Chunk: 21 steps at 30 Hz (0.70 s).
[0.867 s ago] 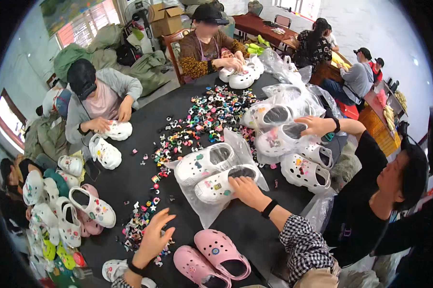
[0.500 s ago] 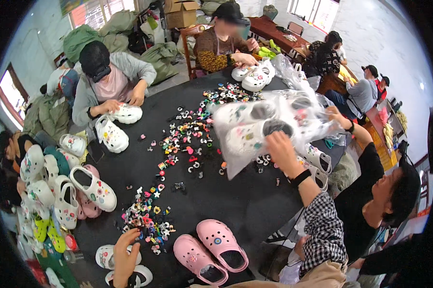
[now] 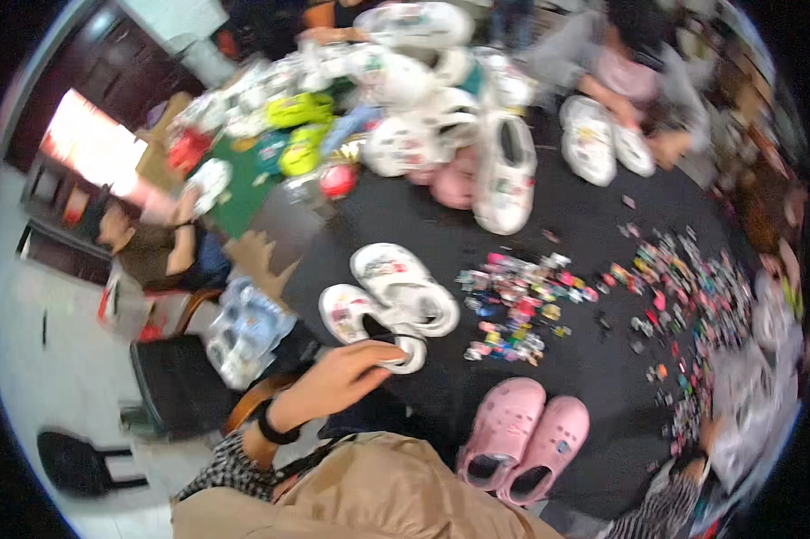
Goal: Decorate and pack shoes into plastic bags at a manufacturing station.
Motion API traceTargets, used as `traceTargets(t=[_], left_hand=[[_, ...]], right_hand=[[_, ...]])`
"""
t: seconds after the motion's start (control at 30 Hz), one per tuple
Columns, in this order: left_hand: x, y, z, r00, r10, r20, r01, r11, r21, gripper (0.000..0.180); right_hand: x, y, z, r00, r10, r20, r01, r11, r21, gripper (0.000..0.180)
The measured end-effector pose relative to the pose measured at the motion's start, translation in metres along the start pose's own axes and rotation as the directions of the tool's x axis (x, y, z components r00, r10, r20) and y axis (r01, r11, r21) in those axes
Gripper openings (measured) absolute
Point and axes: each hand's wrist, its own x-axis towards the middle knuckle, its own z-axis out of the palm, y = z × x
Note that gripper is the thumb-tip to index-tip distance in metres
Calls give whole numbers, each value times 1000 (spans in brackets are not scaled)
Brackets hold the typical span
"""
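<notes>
At the near table edge, my left hand [image 3: 342, 382] closes on the heel of a white clog [image 3: 344, 310]. A second white clog [image 3: 396, 274] with charms on its top lies against it. Far to the right, my right hand [image 3: 712, 440] is closed at the edge of a clear plastic bag [image 3: 757, 386]; blur and the bag partly hide its fingers. White clogs show faintly through the bag. Between my hands, a pair of pink clogs [image 3: 504, 418] stands near my lap, and beyond them is a pile of small colourful shoe charms [image 3: 522, 296].
Another wide spread of charms [image 3: 683, 296] covers the black table's [image 3: 594, 359] right part. Several white clogs [image 3: 504, 171] and lime-green clogs [image 3: 302, 148] are heaped at the back. A co-worker [image 3: 643, 81] handles white clogs across the table. A black chair [image 3: 176, 386] stands at left.
The view has swung left, so everything shifts right in the picture. My left hand, before apart with fingers spread above the white pair, now grips one clog. My right hand stays at the bag.
</notes>
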Motion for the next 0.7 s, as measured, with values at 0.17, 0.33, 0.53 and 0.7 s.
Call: traceTargets(t=[0.17,0.33,0.53,0.7], left_hand=[[-21,-12,25,995,-18,100,12,998,63,33],[-44,-39,0,993,-15,121,11,999,30,37],[-60,-102,-53,990,48,130,-48,999,-4,38],[-56,-142,-141,976,-102,192,122,988,-94,40]], right_hand=[[-54,-162,-36,955,-284,80,130,648,751,51],[-94,-283,-231,841,-498,208,103,527,844,40],[-182,-344,-428,817,-480,320,18,576,817,40],[-267,-380,-549,877,-387,286,92,719,689,47]])
